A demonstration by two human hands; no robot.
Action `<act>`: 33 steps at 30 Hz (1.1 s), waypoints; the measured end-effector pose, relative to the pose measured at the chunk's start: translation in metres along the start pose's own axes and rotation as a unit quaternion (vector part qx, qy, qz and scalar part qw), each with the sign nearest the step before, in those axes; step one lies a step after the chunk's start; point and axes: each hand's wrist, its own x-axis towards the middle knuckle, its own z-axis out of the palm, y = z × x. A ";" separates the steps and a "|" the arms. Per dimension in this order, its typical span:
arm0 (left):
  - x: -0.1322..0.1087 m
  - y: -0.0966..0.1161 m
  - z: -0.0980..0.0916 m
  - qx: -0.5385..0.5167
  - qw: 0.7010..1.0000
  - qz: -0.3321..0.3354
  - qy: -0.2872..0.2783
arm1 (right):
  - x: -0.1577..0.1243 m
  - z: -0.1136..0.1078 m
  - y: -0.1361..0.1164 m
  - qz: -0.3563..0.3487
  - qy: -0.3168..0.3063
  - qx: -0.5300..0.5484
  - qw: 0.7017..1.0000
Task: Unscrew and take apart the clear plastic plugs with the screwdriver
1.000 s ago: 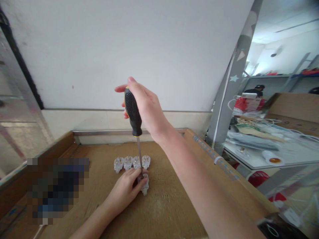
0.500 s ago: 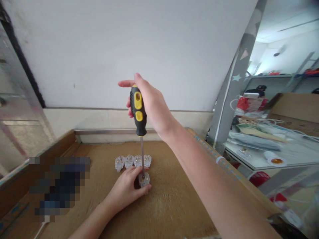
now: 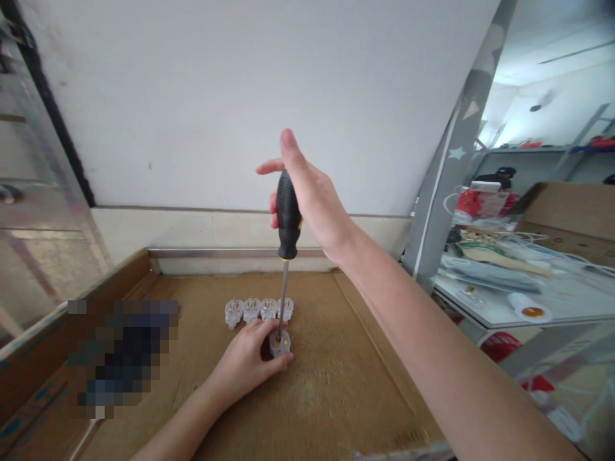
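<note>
My right hand point(image 3: 312, 198) is wrapped round the black handle of a screwdriver point(image 3: 288, 221), thumb pointing up and one finger stretched to the left. The shaft runs down, slightly tilted, and its tip meets a clear plastic plug piece point(image 3: 280, 346) on the brown board point(image 3: 336, 378). Thumb and fingers of my left hand point(image 3: 250, 358) pinch that piece from the left. Just behind it stand several similar clear plug pieces point(image 3: 252, 309) in a row, with metal parts inside.
A pixelated dark object point(image 3: 127, 352) with a white cable lies on the left. Wooden edging point(image 3: 72, 307) borders the board. At the right, past a grey post point(image 3: 439, 160), a white table point(image 3: 490, 307) carries bags, cables and a tape roll. A person point(image 3: 502, 178) is in the background.
The screwdriver handle has turned, its yellow patches now mostly out of sight. My right hand and the handle have shifted right, with the thumb raised higher. The view has moved slightly.
</note>
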 end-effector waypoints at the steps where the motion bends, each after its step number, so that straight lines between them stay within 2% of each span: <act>1: 0.000 -0.001 0.000 0.002 1.000 0.000 0.000 | 0.000 -0.001 -0.002 0.005 -0.011 -0.007 1.000; 4: 0.000 -0.001 0.000 0.007 1.000 0.000 0.000 | 0.000 -0.006 -0.006 -0.004 -0.029 -0.053 0.998; 7: 0.000 0.000 0.000 0.002 1.000 0.000 -0.005 | -0.001 -0.013 -0.006 -0.022 -0.010 -0.048 0.999; 11: 0.000 0.000 -0.001 0.001 1.000 -0.003 -0.011 | -0.003 -0.014 -0.004 0.032 -0.008 0.040 0.999; 19: 0.000 0.002 -0.001 0.011 1.000 -0.004 -0.003 | -0.003 -0.011 -0.010 0.092 -0.071 0.064 0.991; 22: 0.001 0.003 -0.002 0.020 1.000 0.003 -0.003 | 0.001 -0.018 -0.002 0.061 -0.024 0.030 0.997; 25: 0.001 0.005 -0.004 0.020 0.999 0.024 0.002 | 0.001 -0.022 0.005 0.044 0.007 0.080 0.996; 28: 0.002 0.006 -0.005 0.015 0.999 0.045 0.015 | -0.002 -0.020 0.007 0.071 -0.051 0.162 0.983; 30: 0.003 0.007 -0.006 0.013 0.998 0.050 0.023 | -0.003 -0.016 0.007 0.078 -0.077 0.149 0.983; 33: 0.003 0.007 -0.006 0.011 0.998 0.056 0.031 | -0.001 -0.008 0.007 0.074 -0.073 0.107 0.989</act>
